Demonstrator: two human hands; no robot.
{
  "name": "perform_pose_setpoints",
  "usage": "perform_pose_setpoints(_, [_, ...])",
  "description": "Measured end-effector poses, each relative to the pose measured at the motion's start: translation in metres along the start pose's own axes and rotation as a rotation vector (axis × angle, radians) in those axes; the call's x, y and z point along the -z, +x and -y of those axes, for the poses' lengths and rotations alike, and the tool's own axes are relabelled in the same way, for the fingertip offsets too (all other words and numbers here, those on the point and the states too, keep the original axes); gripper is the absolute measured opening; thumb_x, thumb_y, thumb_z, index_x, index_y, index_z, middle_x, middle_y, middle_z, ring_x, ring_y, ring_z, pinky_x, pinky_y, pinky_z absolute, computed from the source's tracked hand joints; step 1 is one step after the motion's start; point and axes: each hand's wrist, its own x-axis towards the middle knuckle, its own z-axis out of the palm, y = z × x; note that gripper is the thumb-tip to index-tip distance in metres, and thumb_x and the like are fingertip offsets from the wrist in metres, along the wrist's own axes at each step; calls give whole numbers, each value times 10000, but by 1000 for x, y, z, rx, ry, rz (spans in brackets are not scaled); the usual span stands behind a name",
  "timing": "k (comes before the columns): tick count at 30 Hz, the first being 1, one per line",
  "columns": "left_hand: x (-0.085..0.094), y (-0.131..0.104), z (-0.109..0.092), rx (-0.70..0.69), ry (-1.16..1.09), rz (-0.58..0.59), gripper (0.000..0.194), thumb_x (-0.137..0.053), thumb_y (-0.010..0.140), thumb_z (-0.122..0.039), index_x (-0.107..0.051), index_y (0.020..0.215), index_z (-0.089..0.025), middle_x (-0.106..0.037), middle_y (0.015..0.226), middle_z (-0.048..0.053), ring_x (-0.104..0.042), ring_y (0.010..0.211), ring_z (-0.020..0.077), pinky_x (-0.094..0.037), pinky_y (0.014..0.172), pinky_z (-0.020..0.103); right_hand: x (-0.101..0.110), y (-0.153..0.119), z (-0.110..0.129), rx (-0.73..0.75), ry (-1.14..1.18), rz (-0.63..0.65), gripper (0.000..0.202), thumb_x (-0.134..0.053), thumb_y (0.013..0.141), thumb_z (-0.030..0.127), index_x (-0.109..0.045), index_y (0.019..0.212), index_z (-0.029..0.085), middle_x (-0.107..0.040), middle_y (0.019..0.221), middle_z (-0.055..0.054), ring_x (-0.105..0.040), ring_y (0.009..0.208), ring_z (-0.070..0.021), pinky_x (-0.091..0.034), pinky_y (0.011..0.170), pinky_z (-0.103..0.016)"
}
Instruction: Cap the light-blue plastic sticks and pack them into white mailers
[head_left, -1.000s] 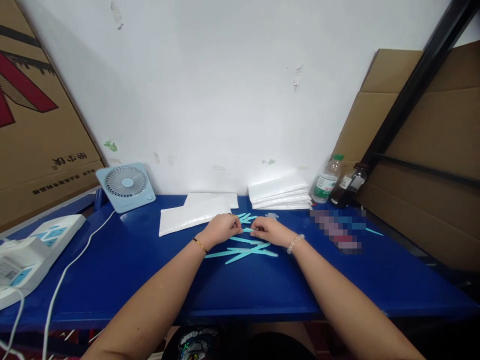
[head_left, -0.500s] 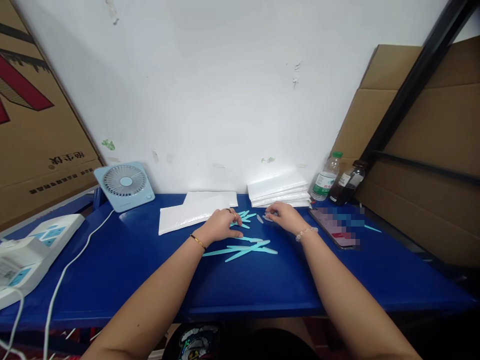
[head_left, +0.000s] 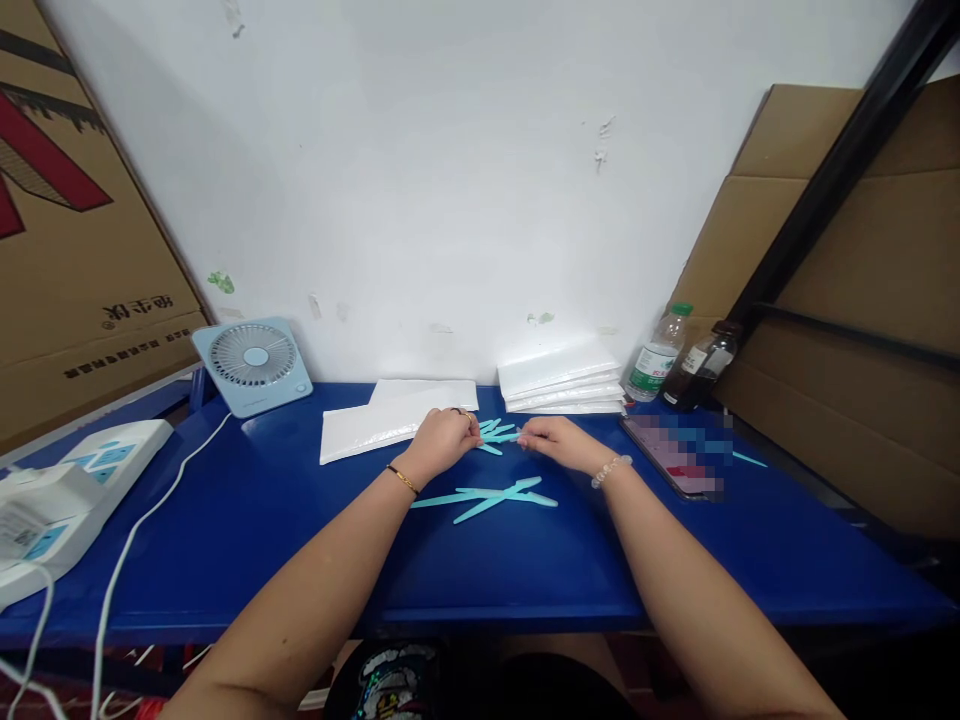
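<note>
My left hand point(head_left: 448, 437) has its thumb and fingers closed on the handle end of a turquoise eyebrow razor point(head_left: 499, 438), which points right. My right hand point(head_left: 553, 440) pinches a small clear blade cap point(head_left: 522, 436) at the razor's other end. Whether the cap sits fully over the blade is too small to tell. Behind the held razor lies a small pile of similar razors point(head_left: 493, 425), partly covered by it and my left hand. Several more loose razors point(head_left: 499, 494) lie crossed on the blue table, nearer to me.
White padded envelopes point(head_left: 364, 430) lie left of my hands, and a stack of them point(head_left: 559, 375) stands against the wall. To the right are a phone point(head_left: 660, 455), a water bottle point(head_left: 658, 355) and a dark drink bottle point(head_left: 701, 370). A fan point(head_left: 255, 365) and power strip point(head_left: 112, 460) stand left.
My left hand has taken a razor from the near group and lifted it away. My right hand has picked up a clear cap, and both hands have come together.
</note>
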Motion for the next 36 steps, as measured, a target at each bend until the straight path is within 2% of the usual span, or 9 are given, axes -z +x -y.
perform_pose_setpoints(3, [0,0,6,65,-11,-43,181,-594,792,-381,-637,845,-213,-662,835,8,-595,793,180,-393,708,282,9,-4,-11,-108,-78,-85,347,-460,870,466,-662,822,188,-634,802,-42,-534,708,-160,-383,655,-268])
perform_pose_setpoints(6, [0,-2,8,57,-77,-58,335,-608,758,-478,-618,967,-217,-651,927,26,-594,832,192,-408,697,278,15,-9,-11,-167,-95,-129,336,-546,805,499,-663,840,186,-627,839,-51,-528,718,-162,-393,652,-272])
perform_pose_setpoints(8, [-1,-4,5,15,-128,-31,350,-581,767,-516,-625,940,-214,-642,941,33,-590,828,188,-413,697,274,14,-11,-5,-129,-18,-26,351,-608,754,513,-664,857,183,-614,838,-43,-524,716,-155,-406,644,-263])
perform_pose_setpoints(12, [0,-7,-4,-62,-219,88,359,-564,770,-544,-656,853,-208,-635,851,30,-580,792,176,-410,675,257,6,-11,9,-15,68,263,375,-737,635,463,-675,874,180,-573,826,-24,-512,710,-138,-409,616,-237])
perform_pose_setpoints(17, [0,-11,-16,-122,-325,233,416,-522,787,-572,-666,881,-194,-638,787,19,-569,725,149,-394,619,233,3,-9,11,-43,132,338,220,-677,719,370,-641,785,164,-573,770,-13,-498,654,-118,-399,592,-233])
perform_pose_setpoints(22, [-5,-9,-24,-172,-227,290,319,-494,840,-461,-667,818,-194,-632,690,-1,-544,634,128,-358,573,231,11,-11,12,-30,140,236,195,-619,769,363,-624,794,170,-578,761,-14,-495,668,-129,-388,593,-243])
perform_pose_setpoints(27, [-1,-5,-26,-184,-89,182,309,-454,884,-387,-644,753,-183,-655,739,14,-567,664,137,-367,628,249,12,-11,13,-56,176,146,201,-591,785,368,-599,804,168,-576,765,-10,-496,685,-132,-387,609,-245])
perform_pose_setpoints(31, [4,-3,-22,-185,18,110,303,-461,891,-373,-638,735,-182,-672,807,24,-592,763,162,-366,744,284,13,-11,2,-66,189,103,207,-574,792,375,-590,794,169,-573,757,-4,-503,676,-127,-390,623,-247])
perform_pose_setpoints(36, [10,-3,-7,-65,43,10,308,-434,893,-393,-634,781,-189,-667,861,28,-588,812,172,-365,770,300,17,-9,-25,-207,1,-176,233,-602,750,400,-603,731,168,-564,754,-18,-481,642,-132,-379,604,-261])
